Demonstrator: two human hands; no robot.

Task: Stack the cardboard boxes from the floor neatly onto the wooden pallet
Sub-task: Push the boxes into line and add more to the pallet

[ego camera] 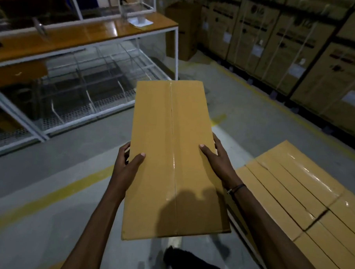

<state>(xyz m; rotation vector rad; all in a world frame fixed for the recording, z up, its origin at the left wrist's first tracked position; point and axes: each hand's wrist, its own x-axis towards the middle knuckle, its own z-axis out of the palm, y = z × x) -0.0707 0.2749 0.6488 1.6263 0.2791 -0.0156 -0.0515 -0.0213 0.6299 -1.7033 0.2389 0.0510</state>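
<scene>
- Long flat cardboard box (175,158): tan, a clear-taped seam running down its top face, held off the floor near frame centre, long axis pointing toward 12 o'clock.
- Stacked cardboard boxes (300,192): same tan kind, laid side by side in neat rows at 4 o'clock, glossy tape on top; what they rest on is hidden.

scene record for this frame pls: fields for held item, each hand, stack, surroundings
held: box, long, flat, taped seam up, carried above the floor
left hand: grip on the box's left edge, thumb on top
right hand: grip on the box's right edge, thumb on top; band on wrist
stack: same-type boxes packed side by side, low right of the held box; pallet not visible
floor: grey, yellow lines
left: table, white frame, wire shelf below
right rear: row of large cartons
</scene>
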